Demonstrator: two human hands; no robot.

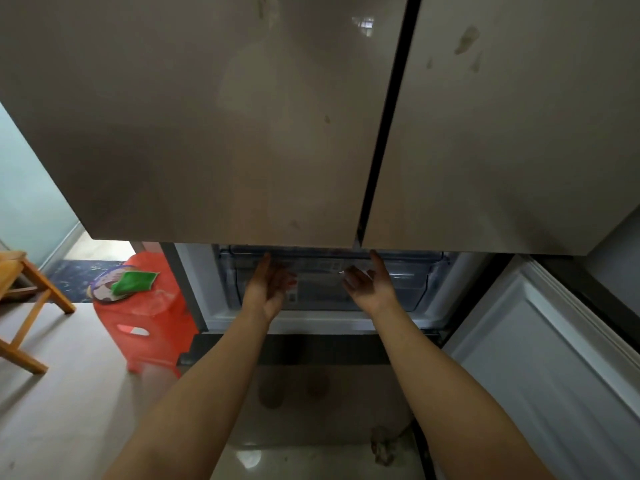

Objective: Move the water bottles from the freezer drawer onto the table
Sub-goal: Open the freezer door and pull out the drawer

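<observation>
I look down the front of a fridge; both hands reach into the open freezer compartment below the two upper doors [207, 116], which are shut.

The left hand [268, 289] is at the left part of the drawer [415, 282] front; its fingers are straight and point upward; the palm faces the right hand; it holds nothing.

The right hand [369, 287] is near the middle of the drawer front; the palm faces the left hand; its forefinger is straight and points upward toward the lower edge of the upper doors; the other fingers are loosely bent; it holds nothing.

I cannot tell whether either hand touches the drawer.

The drawer is clear plastic and sits inside the compartment; its contents are blurred; I cannot make out the bottles. A pale labelled patch shows between the hands, behind the drawer front; it is too small to identify.

The lower door [536, 341] stands open at the right, white inner face toward me.

A red stool [152, 320] stands on the floor [62, 393] just left of the fridge; a green cloth [135, 280] lies on it, partly over a round patterned item [102, 293]. A wooden chair [31, 299] stands at the far left; a dark mat [79, 271] lies beyond the stool.
</observation>
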